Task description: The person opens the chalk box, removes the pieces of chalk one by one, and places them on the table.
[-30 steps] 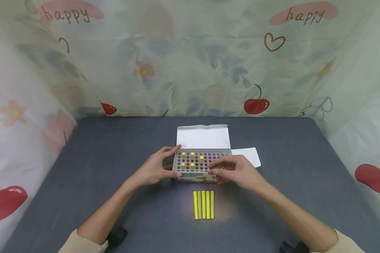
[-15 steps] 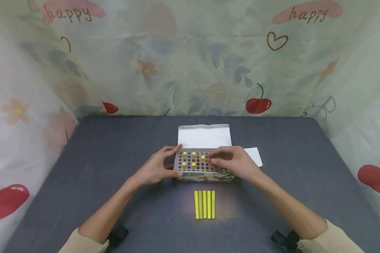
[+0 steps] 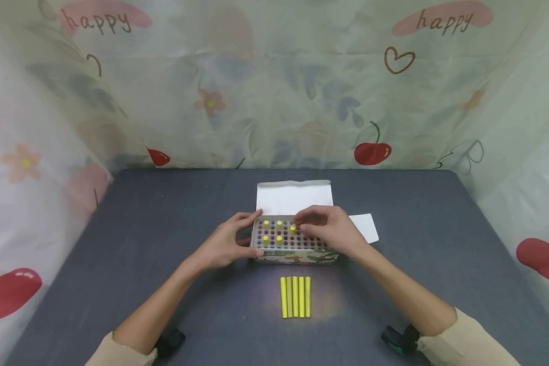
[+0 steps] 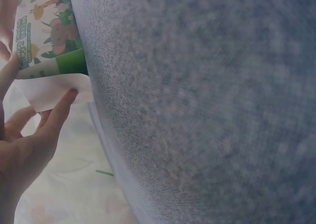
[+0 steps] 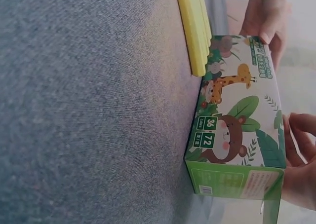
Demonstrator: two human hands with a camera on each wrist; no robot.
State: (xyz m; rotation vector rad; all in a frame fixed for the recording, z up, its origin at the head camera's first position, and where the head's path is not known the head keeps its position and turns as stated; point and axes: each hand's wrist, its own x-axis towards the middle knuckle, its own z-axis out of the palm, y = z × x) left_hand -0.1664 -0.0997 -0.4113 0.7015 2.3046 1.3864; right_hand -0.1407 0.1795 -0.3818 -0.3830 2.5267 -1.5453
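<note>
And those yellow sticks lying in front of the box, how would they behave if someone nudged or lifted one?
The yellow sticks look straight and solid, so one would probably lift stiffly rather than sag. Being so slim, each is likely light and might snap if bent. They lie closely side by side, so pushing an outer one inward could shift its neighbours.

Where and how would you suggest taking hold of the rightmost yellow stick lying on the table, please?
Probably pinch the yellow stick at its near end, from the right: it lies flat, that side is exposed, the next stick crowds its left.
</note>
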